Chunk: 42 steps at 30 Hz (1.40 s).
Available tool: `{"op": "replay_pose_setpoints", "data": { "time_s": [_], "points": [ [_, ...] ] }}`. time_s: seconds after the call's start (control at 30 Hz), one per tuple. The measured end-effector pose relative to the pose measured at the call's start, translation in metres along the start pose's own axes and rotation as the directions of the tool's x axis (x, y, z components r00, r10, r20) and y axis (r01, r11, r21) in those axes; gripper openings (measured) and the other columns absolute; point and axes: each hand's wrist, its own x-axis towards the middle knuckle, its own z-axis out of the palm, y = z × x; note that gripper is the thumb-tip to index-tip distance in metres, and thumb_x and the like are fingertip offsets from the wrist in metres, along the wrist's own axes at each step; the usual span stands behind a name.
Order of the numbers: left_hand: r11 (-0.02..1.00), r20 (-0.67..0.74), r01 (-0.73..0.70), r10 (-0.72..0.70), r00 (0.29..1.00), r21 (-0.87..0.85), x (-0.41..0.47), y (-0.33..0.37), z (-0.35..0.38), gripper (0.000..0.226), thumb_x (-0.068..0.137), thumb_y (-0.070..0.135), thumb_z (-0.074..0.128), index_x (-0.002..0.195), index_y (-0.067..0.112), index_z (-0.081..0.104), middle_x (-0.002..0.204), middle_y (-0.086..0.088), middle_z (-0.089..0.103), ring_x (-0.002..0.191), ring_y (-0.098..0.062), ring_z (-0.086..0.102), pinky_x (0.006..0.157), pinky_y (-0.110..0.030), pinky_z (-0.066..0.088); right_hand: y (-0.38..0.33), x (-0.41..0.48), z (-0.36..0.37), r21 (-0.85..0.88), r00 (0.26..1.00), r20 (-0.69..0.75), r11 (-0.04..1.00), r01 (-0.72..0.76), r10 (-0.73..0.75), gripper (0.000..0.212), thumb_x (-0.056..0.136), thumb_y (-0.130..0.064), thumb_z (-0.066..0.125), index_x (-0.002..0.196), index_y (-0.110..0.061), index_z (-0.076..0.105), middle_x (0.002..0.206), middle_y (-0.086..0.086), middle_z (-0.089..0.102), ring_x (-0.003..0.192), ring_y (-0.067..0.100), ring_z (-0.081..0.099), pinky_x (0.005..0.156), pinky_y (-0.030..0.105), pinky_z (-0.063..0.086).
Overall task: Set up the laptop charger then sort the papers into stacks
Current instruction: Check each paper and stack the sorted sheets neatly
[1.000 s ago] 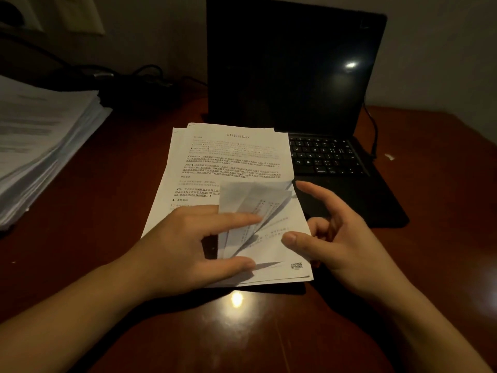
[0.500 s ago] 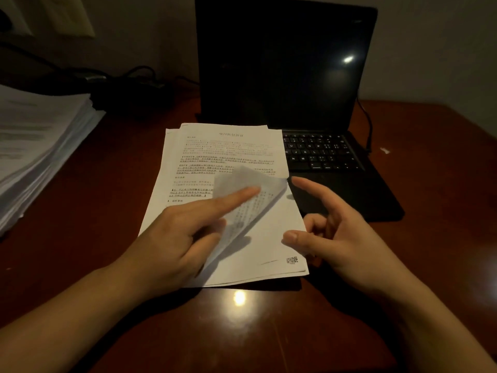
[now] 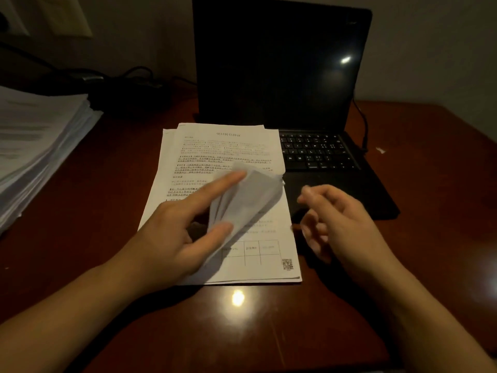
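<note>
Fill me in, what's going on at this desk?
A person is going through papers. The left hand pinches the turned-up top sheets of a small paper pile lying on the desk in front of the open laptop, partly over its keyboard. The right hand hovers beside the pile, fingers loosely curled, holding nothing. A thick paper stack sits to the left. The laptop screen is dark; a cable reaches its right side.

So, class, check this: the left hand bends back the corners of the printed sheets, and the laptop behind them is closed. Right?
Not quite: the head view shows the laptop open, its dark screen upright. The left hand does bend back the corners of the printed sheets.
</note>
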Motion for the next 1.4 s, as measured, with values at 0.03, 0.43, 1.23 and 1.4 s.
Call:
{"op": "replay_pose_setpoints", "data": {
  "time_s": [0.03, 0.43, 1.23, 1.4],
  "points": [
    [0.998, 0.001, 0.028, -0.028, 1.0, -0.05, 0.001, 0.004, 0.0, 0.072, 0.093, 0.031, 0.066, 0.146, 0.06, 0.027, 0.119, 0.046, 0.052, 0.11, 0.014, 0.057, 0.07, -0.013, 0.056, -0.002, 0.003, -0.001, 0.04, 0.998, 0.012, 0.998, -0.055, 0.054, 0.043, 0.096, -0.05, 0.05, 0.099, -0.009, 0.062, 0.061, 0.007, 0.06, 0.046, 0.018, 0.051, 0.037, 0.024, 0.036],
    [0.966, 0.046, 0.189, -0.183, 0.982, -0.175, 0.003, 0.005, -0.001, 0.075, 0.073, 0.035, 0.077, 0.137, 0.055, 0.044, 0.118, 0.022, 0.068, 0.112, 0.0, 0.065, 0.098, -0.019, 0.051, -0.029, 0.031, 0.006, -0.128, 0.939, 0.256, 0.971, -0.202, 0.229, 0.024, 0.095, -0.005, 0.062, 0.117, -0.014, 0.067, 0.104, 0.005, 0.078, 0.095, 0.023, 0.076, 0.086, 0.042, 0.06],
    [0.935, -0.472, 0.097, -0.259, 0.843, -0.341, 0.089, 0.022, -0.08, 0.033, 0.096, 0.013, 0.064, 0.123, 0.031, 0.058, 0.114, 0.01, 0.071, 0.102, -0.006, 0.069, 0.076, -0.029, 0.061, -0.086, 0.05, 0.0, 0.057, 0.944, 0.015, 0.942, 0.329, -0.331, 0.029, 0.105, -0.014, 0.047, 0.126, -0.031, 0.058, 0.109, -0.015, 0.073, 0.099, 0.004, 0.071, 0.067, 0.021, 0.059],
    [0.91, -0.456, 0.082, -0.28, 0.845, -0.406, 0.091, 0.015, -0.059, 0.031, 0.096, 0.013, 0.062, 0.117, 0.036, 0.059, 0.11, 0.013, 0.072, 0.104, -0.008, 0.069, 0.085, -0.033, 0.059, -0.08, 0.067, 0.008, 0.111, 0.936, -0.076, 0.93, 0.351, -0.344, 0.031, 0.099, -0.011, 0.059, 0.123, -0.03, 0.058, 0.117, -0.008, 0.072, 0.108, 0.011, 0.07, 0.085, 0.036, 0.061]
  ]
}}
